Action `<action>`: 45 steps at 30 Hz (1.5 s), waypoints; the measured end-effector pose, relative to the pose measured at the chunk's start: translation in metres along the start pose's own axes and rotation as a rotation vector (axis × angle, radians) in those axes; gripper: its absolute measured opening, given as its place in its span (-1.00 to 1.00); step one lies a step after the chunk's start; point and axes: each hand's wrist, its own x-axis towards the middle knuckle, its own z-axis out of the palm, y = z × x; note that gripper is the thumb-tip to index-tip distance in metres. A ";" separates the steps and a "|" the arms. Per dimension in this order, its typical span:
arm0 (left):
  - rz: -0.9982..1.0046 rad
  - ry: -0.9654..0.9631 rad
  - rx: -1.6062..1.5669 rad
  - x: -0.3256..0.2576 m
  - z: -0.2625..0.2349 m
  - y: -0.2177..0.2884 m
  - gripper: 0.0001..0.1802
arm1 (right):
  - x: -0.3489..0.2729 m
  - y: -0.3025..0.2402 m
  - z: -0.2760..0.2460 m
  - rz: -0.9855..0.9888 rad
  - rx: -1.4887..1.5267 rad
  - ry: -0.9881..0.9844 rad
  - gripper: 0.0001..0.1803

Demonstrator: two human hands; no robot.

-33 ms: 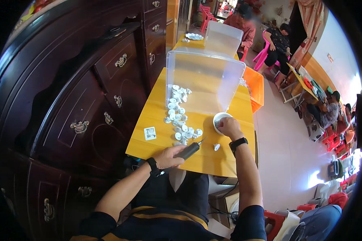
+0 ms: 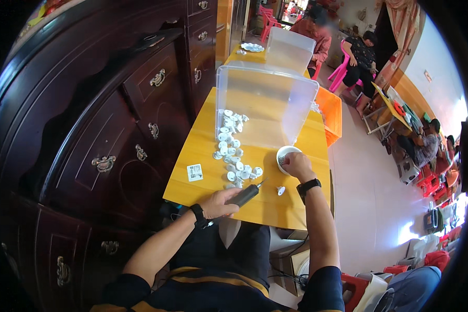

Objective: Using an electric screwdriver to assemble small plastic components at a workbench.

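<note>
Cabinet (image 2: 104,119) of dark carved wood with brass handles, along the left edge of the desk (image 2: 197,192), which is yellow. Small white label (image 2: 194,172) lying flat on the desk near that edge. Left hand (image 2: 221,202), closed round a dark pen-shaped tool (image 2: 246,194), tip pointing toward a heap of small white round parts (image 2: 233,148). Heap runs from the clear plastic bin (image 2: 268,101) toward the person. One loose white part (image 2: 281,190) between the hands. Right hand (image 2: 295,164), fingers curled on the rim of a small white bowl (image 2: 284,155), just in front of the bin.
</note>
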 end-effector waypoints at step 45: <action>0.077 -0.008 -0.035 -0.001 0.000 0.000 -0.32 | -0.075 -0.066 0.027 0.191 1.632 0.026 -0.91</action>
